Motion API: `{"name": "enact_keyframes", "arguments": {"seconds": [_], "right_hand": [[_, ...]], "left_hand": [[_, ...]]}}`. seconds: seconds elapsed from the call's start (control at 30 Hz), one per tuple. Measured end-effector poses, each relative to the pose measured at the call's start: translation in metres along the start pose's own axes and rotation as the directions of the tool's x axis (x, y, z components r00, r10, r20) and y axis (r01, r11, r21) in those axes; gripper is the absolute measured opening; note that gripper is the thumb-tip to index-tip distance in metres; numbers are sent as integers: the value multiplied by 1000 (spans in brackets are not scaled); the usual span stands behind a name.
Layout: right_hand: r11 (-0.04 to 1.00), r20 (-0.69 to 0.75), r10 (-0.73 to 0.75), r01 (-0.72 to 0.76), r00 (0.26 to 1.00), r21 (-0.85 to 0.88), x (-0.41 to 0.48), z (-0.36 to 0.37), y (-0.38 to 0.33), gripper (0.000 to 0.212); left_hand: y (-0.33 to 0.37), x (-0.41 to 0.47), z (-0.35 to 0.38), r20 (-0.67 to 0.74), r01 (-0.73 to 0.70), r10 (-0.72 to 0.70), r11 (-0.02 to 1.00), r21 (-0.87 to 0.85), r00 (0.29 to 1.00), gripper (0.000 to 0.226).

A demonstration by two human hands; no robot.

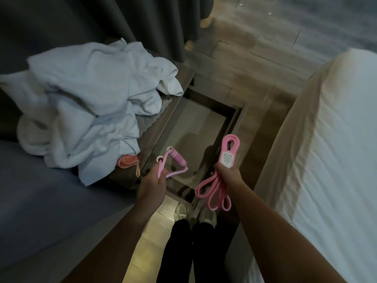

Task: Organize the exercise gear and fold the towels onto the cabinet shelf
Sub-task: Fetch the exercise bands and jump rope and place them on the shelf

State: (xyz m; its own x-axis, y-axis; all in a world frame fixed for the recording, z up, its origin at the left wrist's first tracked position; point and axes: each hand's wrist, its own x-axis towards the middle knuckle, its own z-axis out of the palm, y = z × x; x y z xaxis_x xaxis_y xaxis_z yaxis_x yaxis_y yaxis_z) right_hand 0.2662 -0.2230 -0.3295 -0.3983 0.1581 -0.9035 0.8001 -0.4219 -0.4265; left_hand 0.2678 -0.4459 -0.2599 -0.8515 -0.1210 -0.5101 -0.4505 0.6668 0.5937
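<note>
Head view: white bed (330,152) right, wooden floor (255,50) and dark curtain (155,23) beyond, crumpled towels (87,103) heaped beside a glass tabletop (195,123). Over it the left hand (152,185) grips a pink handle strap (177,158), the right hand (226,175) a folded pink band (214,193).

Dim, soft focus; warm light patch on floor (142,242); wide-angle edge distortion.

Below me stands a low cabinet (239,121) with a glass top. A crumpled heap of pale towels (87,111) lies on its left end, spilling onto the blue couch (40,201). My shoes (180,212) stand on the wooden floor (244,64).
</note>
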Motion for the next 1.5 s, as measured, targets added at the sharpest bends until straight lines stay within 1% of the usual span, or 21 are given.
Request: {"name": "enact_keyframes", "arguments": {"seconds": [0.13,0.2,0.27,0.37,0.43,0.53,0.6,0.67,0.73,0.8,0.87,0.9,1.0,1.13,1.23,1.3,1.4,1.5], "right_hand": [[995,67,18,-11,998,-98,4,22,-8,21],[995,112,0,11,994,-96,7,39,-9,23],[995,152,-17,32,988,-95,10,57,-9,25],[999,220,-16,26,975,-44,11,86,-10,21],[1000,233,-9,15,972,-23,15,107,-12,18],[999,264,-21,33,964,-38,20,135,-13,15],[998,285,-45,53,957,-20,23,150,-13,8],[997,295,-69,73,953,0,24,163,-13,4],[997,295,-75,76,953,6,25,173,-14,2],[999,305,-45,47,951,1,25,182,-16,2],[1000,339,0,4,941,-9,24,188,-20,4],[1000,355,11,-7,935,-15,25,190,-21,5],[1000,398,12,-3,917,-23,28,190,-22,4],[999,402,-1,22,916,-48,26,190,-20,5],[990,413,-20,76,911,-120,22,179,-21,7],[966,414,-57,155,908,-207,15,164,-19,7],[888,407,-146,301,902,-348,-5,135,-19,12],[819,437,-168,372,884,-438,-35,110,-23,14]], "left_hand": [[-4,5,-25,-64,22,-25,999,-43,998,20],[-10,6,-38,-88,4,-8,999,-46,996,19],[-17,3,-52,-138,-48,40,997,-53,990,21],[-30,-3,-67,-294,-126,124,992,15,948,41],[-38,-5,-73,-338,-101,105,994,29,935,48],[-50,-4,-71,-410,-59,54,998,0,911,36],[-53,-5,-69,-459,-70,76,997,30,885,26],[-54,-8,-68,-462,-70,68,997,11,884,24],[-53,-12,-70,-438,-35,-4,996,-82,899,30],[-54,-15,-70,-433,-27,-26,993,-116,901,38],[-55,-18,-68,-415,-30,-30,990,-137,909,41],[-55,-17,-68,-427,-29,-29,991,-131,904,40],[-57,-13,-66,-555,-41,37,999,5,831,34],[-57,-11,-66,-580,-6,14,1000,16,815,25],[-56,-14,-67,-575,2,3,1000,9,818,26],[-56,-19,-67,-564,15,1,1000,24,826,31],[-51,-30,-65,-512,-4,-7,1000,-20,859,34],[-40,-46,-66,-496,-59,13,995,-77,868,33]]}}
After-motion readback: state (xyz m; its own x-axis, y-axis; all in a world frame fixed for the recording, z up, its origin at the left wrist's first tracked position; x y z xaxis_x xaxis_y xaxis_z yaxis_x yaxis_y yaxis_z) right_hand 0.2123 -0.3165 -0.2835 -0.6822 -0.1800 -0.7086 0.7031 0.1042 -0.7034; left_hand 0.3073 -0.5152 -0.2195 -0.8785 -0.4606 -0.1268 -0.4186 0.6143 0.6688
